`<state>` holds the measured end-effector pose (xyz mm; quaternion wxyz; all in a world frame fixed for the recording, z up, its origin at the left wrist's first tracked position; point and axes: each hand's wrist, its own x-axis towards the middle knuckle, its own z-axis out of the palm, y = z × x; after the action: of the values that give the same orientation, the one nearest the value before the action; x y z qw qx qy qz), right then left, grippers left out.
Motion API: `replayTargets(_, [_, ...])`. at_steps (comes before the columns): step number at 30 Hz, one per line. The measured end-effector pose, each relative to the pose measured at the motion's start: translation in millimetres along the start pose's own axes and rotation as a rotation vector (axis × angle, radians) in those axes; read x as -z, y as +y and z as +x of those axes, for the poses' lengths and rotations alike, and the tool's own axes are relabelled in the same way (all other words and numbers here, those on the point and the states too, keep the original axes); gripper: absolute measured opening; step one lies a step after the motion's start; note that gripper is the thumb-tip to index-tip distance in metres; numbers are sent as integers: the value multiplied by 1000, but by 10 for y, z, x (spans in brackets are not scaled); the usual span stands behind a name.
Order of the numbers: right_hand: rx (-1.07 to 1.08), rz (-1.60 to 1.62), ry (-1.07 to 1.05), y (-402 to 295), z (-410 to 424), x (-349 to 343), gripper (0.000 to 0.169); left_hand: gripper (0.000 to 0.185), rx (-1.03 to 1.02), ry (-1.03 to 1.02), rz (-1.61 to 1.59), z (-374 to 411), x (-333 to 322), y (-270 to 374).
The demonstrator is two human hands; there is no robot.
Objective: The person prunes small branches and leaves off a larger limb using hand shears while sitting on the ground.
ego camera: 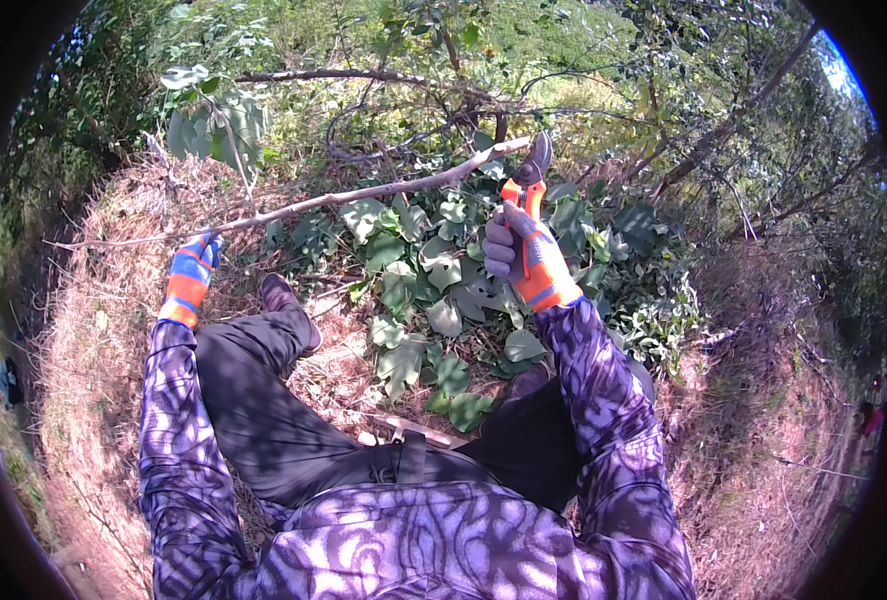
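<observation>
My left hand (194,271), in a blue and orange work glove, grips a long bare branch (353,193) near its thin left end. The branch slants up to the right in front of me, with a leafy side shoot (227,135) rising from its left part. In my right hand (520,255), gloved in grey and orange, is a pair of orange-handled pruning shears (526,187). Their dark blades point upward at the thick right end of the branch. Whether the blades touch the wood I cannot tell.
Cut leafy stems (443,277) lie heaped on the ground between my legs and beyond. A shrub with bare boughs (383,75) stands ahead, and slanting stems (721,135) rise at the right. Dry grass (98,322) covers the ground at the left, beside my shoe (282,292).
</observation>
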<state>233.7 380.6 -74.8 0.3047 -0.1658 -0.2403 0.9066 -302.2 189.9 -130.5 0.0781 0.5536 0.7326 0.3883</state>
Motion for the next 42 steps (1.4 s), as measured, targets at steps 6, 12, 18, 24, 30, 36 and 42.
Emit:
replayTargets(6, [159,-195,131,59,-135,42,24,18,102,-23,291,-128,-1,634])
replayTargets(12, [112,-478,180,333,-447,125,37,21,340,96,-387,-270,17,302])
replayTargets(18, [188,-767,218,413,-513,404,36,23,263,11,-99,-417,43,634])
replayTargets(24, [301,-983,316,404,-533,91,32,26,278,-30,46,-561,185,540])
replayTargets(30, [359,-991,287,386,-467,-3,31,28,24,134,16,-596,-22,-138])
replayTargets(36, [351,-934,181,310,-443,-110,42,20,635,262,-1124,-496,-77,-76])
replayTargets(42, [407,-741,212,430,-410,-202,18,27,441,151,-878,-604,-74,225])
